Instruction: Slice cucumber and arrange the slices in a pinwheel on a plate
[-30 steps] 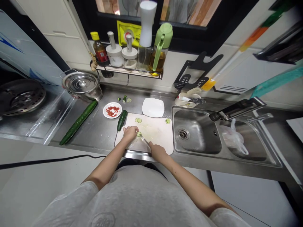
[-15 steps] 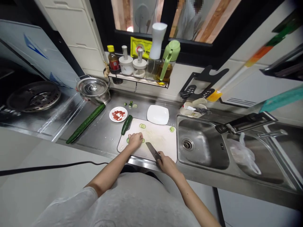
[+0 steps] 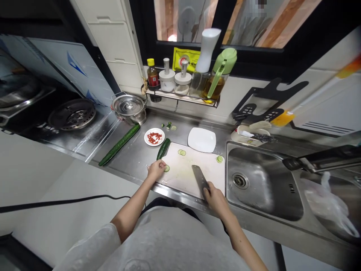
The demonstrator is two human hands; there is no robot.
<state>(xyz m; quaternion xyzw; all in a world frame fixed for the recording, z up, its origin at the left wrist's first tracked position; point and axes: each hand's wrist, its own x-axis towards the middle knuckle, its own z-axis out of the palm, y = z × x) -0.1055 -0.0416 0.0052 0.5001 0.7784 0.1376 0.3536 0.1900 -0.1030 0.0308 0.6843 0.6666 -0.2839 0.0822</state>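
Observation:
My left hand (image 3: pixel 156 170) is at the left edge of the white cutting board (image 3: pixel 183 178), its fingers curled together. At its fingertips is a pale green cucumber slice (image 3: pixel 167 168); the rest of what the fingers cover is hidden. My right hand (image 3: pixel 216 196) grips the handle of a kitchen knife (image 3: pixel 200 177), whose broad dark blade is low over the board's right half, pointing away from me. Two cucumber slices (image 3: pixel 182 152) lie near the board's far side, others (image 3: pixel 219 159) at its far right corner. A short cucumber piece (image 3: pixel 163 149) touches the board's left side.
Left of the board are a long cucumber (image 3: pixel 120 145) and a small plate of chopped red bits (image 3: pixel 154 137). Cucumber scraps (image 3: pixel 169 126) and a white dish (image 3: pixel 202 139) lie behind. A lidded pot (image 3: pixel 129 107) stands far left; a sink (image 3: pixel 262 184) is right.
My left hand has moved left across the board to its edge, and the slice right of it has gone from its spot. The knife has shifted slightly right. The view has turned left.

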